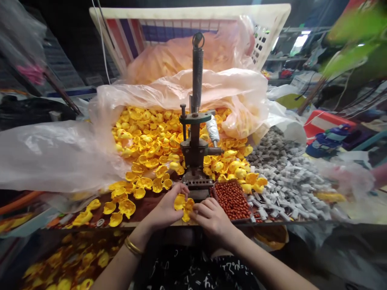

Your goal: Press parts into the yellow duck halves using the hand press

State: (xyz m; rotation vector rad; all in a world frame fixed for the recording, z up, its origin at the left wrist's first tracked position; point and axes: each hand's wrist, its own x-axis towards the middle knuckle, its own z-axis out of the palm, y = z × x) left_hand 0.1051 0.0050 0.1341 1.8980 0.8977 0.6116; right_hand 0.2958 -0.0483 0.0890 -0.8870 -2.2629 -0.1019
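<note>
Both hands meet at the table's front edge, below the metal press [195,153]. My left hand [167,207] has its fingers curled round the left side of a yellow plastic shell piece [184,204]. On the other side, my right hand [211,215] pinches the right part of that yellow piece with bent fingers. Just right of my right hand stands a tray of small red-brown beads [232,198]. Loose yellow shells [145,183] lie to the left of my left hand and behind the press.
A heap of grey-white parts [284,173] covers the right side. Behind the press, a plastic bag [169,90] spills yellow shells in front of a white crate [190,12]. More yellow shells [72,262] lie below the table at lower left.
</note>
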